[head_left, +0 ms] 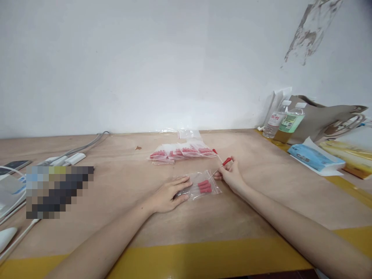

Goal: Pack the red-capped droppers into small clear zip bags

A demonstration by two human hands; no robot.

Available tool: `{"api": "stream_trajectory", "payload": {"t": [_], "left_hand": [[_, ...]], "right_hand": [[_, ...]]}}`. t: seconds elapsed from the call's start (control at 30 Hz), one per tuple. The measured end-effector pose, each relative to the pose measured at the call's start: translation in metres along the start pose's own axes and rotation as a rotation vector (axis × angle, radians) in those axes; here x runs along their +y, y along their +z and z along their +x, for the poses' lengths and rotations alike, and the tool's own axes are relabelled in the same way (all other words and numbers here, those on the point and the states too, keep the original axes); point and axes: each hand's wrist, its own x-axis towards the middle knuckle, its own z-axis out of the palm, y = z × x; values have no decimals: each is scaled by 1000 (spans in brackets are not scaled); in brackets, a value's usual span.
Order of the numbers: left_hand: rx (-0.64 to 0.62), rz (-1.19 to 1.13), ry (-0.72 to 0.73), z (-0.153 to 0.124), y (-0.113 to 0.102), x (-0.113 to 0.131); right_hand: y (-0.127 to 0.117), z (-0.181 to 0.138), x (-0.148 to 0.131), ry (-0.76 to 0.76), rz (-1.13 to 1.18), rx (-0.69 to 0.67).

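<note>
My left hand (168, 195) lies on a clear zip bag (190, 193), its fingers stretched out and apart, pressing the bag to the table. Several thick red tips (205, 186) show inside, near the bag's right end. Just beyond that end, my right hand (231, 174) is closed in a pinch on thin pale sticks with red tips (226, 161). One red tip points up and away; how many sticks there are I cannot tell for sure. Behind the hands, several filled zip bags (181, 152) with red contents lie overlapping in a row.
At the back lies flat clear plastic (188, 134). Bottles (290, 122), a grey bag (316, 116) and a blue tissue pack (316, 157) stand or lie at right. Cables (84, 145), white adapters (76, 158) and a blurred-out dark object (61, 193) are at left.
</note>
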Motion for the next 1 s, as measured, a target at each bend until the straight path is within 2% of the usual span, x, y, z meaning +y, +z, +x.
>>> {"api": "stream_trajectory", "payload": {"t": [0.23, 0.43, 0.53, 0.67, 0.73, 0.9, 1.0], "left_hand": [[14, -11, 15, 1, 0, 0], [30, -13, 27, 1, 0, 1], [31, -13, 22, 1, -1, 1], [37, -6, 22, 1, 0, 2], [40, -3, 24, 1, 0, 1], [43, 5, 29, 2, 0, 2], [36, -2, 29, 1, -1, 3]], "right_hand": [[3, -5, -7, 57, 110, -25], [2, -10, -6, 141, 113, -133], [-1, -9, -4, 88, -5, -210], [-7, -2, 1, -23, -253, -435], [-8, 0, 2, -58, -307, -510], [-2, -6, -3, -33, -253, -476], [0, -12, -6, 27, -179, -523]]}}
